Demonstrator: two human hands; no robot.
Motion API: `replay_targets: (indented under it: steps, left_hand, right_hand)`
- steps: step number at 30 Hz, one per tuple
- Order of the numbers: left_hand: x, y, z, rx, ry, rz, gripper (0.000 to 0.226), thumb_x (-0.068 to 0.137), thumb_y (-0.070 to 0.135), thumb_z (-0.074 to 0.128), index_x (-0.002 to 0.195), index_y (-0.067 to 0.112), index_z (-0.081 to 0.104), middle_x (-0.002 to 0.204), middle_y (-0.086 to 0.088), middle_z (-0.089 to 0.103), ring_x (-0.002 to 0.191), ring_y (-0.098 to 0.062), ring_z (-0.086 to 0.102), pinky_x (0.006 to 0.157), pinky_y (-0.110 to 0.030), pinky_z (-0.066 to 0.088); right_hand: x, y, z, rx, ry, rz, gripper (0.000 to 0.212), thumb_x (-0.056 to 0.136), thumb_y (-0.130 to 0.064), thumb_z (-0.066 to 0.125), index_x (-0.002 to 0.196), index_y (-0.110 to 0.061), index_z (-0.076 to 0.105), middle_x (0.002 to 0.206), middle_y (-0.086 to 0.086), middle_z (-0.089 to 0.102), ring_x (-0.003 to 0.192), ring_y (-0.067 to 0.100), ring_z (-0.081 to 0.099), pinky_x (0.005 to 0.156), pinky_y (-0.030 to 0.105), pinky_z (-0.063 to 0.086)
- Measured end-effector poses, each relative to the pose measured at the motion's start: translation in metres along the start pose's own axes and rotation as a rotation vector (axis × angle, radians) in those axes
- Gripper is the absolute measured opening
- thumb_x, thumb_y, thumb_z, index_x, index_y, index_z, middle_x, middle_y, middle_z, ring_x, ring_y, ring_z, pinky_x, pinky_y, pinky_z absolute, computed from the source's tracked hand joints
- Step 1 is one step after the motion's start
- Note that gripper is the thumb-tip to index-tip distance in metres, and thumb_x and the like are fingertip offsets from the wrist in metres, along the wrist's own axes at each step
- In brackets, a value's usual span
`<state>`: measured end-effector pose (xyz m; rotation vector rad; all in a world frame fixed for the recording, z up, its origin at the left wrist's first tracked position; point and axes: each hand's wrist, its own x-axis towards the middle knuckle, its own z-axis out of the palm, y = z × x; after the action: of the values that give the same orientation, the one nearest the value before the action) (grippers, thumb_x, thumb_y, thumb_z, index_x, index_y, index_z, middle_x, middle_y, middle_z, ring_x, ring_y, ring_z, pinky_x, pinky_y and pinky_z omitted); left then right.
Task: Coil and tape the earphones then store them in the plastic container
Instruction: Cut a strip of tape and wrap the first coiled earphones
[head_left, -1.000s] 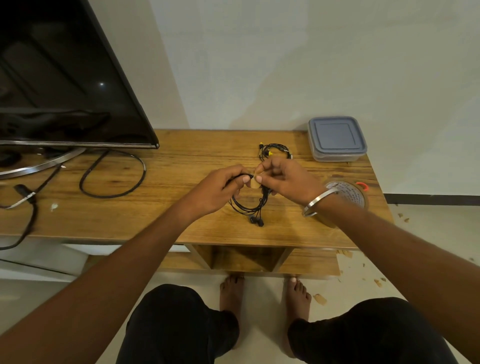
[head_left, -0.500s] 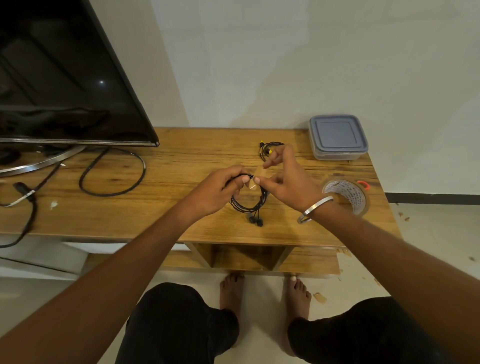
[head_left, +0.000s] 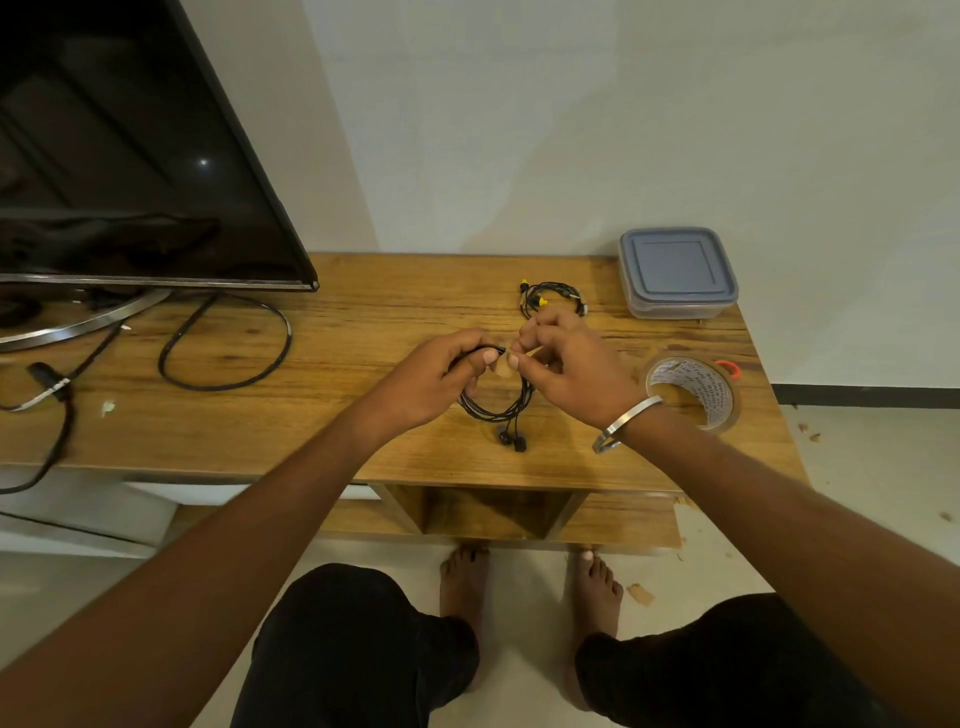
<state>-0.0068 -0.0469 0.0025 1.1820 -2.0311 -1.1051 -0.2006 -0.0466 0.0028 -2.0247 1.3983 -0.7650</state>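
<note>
We see the black coiled earphones hanging as a loose loop over the middle of the wooden table, the two dark earbuds dangling at its six o'clock, just above the tabletop. Our left hand curls its fingers round the coil at nine o'clock, thumb pressed on the cable. Between the hands sits a small tan piece of tape, which our right hand pinches at the coil's twelve o'clock. A second coiled pair with yellow tips lies at twelve o'clock beyond the hands; the lidded plastic container rests at two o'clock, the tape roll at three. Since half a second ago, the right hand's raised fingers have folded down toward the tape.
</note>
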Motion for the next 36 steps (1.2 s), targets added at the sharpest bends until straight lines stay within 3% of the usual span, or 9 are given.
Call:
replay_targets:
  steps: [3,6,8,14,19,23,25,30,36]
  left_hand:
    - [0.0,-0.001,-0.002,0.026,0.004,0.011,0.022,0.101,0.022,0.048,0.093,0.038,0.06,0.068,0.013,0.057,0.067,-0.012,0.058,0.065,-0.025,0.046]
    - [0.001,-0.004,-0.004,0.068,-0.017,-0.007,0.017,0.101,0.024,0.049,0.094,0.021,0.064,0.072,0.003,0.057,0.07,-0.019,0.06,0.068,-0.036,0.049]
    - [0.002,-0.005,-0.004,0.098,-0.024,-0.01,0.018,0.101,0.024,0.049,0.092,0.02,0.064,0.072,0.002,0.058,0.07,-0.017,0.061,0.068,-0.037,0.049]
    - [0.004,-0.004,-0.002,0.122,-0.028,-0.013,0.018,0.101,0.025,0.049,0.089,0.021,0.063,0.071,0.006,0.059,0.069,-0.014,0.061,0.065,-0.029,0.046]
    - [0.005,-0.009,-0.001,0.119,-0.027,-0.006,0.018,0.101,0.023,0.05,0.088,0.023,0.062,0.073,-0.002,0.062,0.068,-0.013,0.062,0.065,-0.028,0.047]
    - [0.007,-0.011,0.0,0.117,-0.035,-0.015,0.019,0.101,0.023,0.049,0.091,0.017,0.063,0.073,-0.004,0.061,0.069,-0.018,0.062,0.065,-0.033,0.049]
    - [0.007,-0.011,0.0,0.112,-0.036,-0.017,0.02,0.102,0.023,0.049,0.092,0.014,0.064,0.069,0.002,0.06,0.066,-0.012,0.06,0.064,-0.031,0.048]
    - [0.007,-0.012,0.001,0.11,-0.036,-0.033,0.022,0.101,0.027,0.048,0.089,0.021,0.065,0.065,0.005,0.058,0.062,-0.007,0.056,0.06,-0.028,0.044]
    - [0.008,-0.014,0.003,0.106,-0.032,-0.043,0.023,0.101,0.031,0.048,0.084,0.028,0.062,0.066,0.006,0.055,0.065,-0.009,0.057,0.064,-0.035,0.047]
  right_hand:
    - [0.0,0.001,0.001,0.006,-0.009,0.0,0.014,0.088,-0.02,0.064,0.096,-0.009,0.068,0.109,0.003,0.049,0.078,0.006,0.052,0.067,0.004,0.041]
    - [0.001,0.003,0.002,-0.007,-0.033,0.013,0.015,0.088,-0.02,0.063,0.096,-0.008,0.068,0.109,0.005,0.049,0.094,0.012,0.051,0.074,0.001,0.038]
    - [0.002,0.004,0.002,0.005,-0.06,0.032,0.013,0.089,-0.018,0.061,0.094,-0.008,0.067,0.105,0.005,0.047,0.096,0.014,0.049,0.076,0.002,0.035]
    - [0.0,0.0,0.001,0.084,-0.107,0.081,0.014,0.092,-0.02,0.057,0.079,-0.017,0.057,0.099,0.003,0.045,0.086,0.013,0.045,0.071,0.008,0.034]
    - [-0.002,0.001,0.003,0.067,-0.123,0.067,0.022,0.084,-0.029,0.067,0.093,-0.009,0.065,0.098,-0.001,0.042,0.075,0.001,0.042,0.064,0.005,0.038]
    - [-0.001,0.0,0.005,0.036,-0.104,0.033,0.013,0.083,-0.027,0.07,0.083,-0.024,0.057,0.098,-0.001,0.042,0.071,-0.001,0.04,0.061,0.003,0.037]
    - [-0.001,0.001,0.005,0.022,-0.077,0.018,0.021,0.083,-0.026,0.069,0.077,-0.032,0.05,0.096,-0.001,0.042,0.07,-0.003,0.038,0.06,0.003,0.036]
    - [-0.003,0.004,0.007,-0.062,-0.029,-0.037,0.014,0.085,-0.023,0.066,0.093,-0.014,0.058,0.095,-0.002,0.041,0.065,-0.005,0.036,0.059,0.003,0.033]
    - [-0.005,0.007,0.01,-0.146,0.05,-0.124,0.012,0.086,-0.019,0.062,0.094,-0.012,0.056,0.095,-0.001,0.044,0.067,0.001,0.041,0.065,0.013,0.031]
